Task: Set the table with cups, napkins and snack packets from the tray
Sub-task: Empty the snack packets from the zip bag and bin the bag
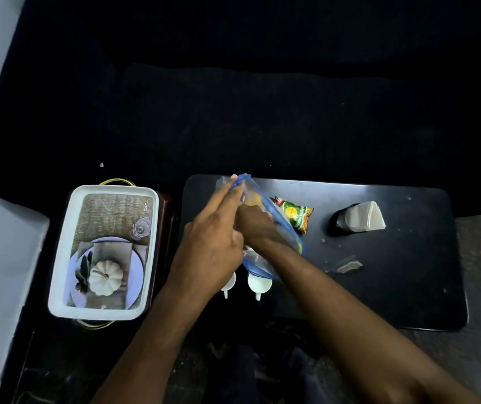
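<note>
Both hands [213, 240] [255, 225] grip the bag [265, 205] above the cups [259, 282] at the desk's [408, 287] near edge; next, lay it flat.

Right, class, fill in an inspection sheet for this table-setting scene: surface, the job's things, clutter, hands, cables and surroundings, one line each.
Surface: small dark table, dusty, with pale crumbs and a scrap of clear wrapper.
Job's things: green snack packet and napkin stack on the table; two white cups at the near edge, partly hidden; clear zip bag with a blue seal held over them.
Clutter: the crumbs and wrapper only.
Hands: left hand holds the bag's mouth; right hand is inside the bag.
Cables: nothing seen.
Surroundings: white tray with a printed place-setting picture left of the table; dark sofa behind.
</note>
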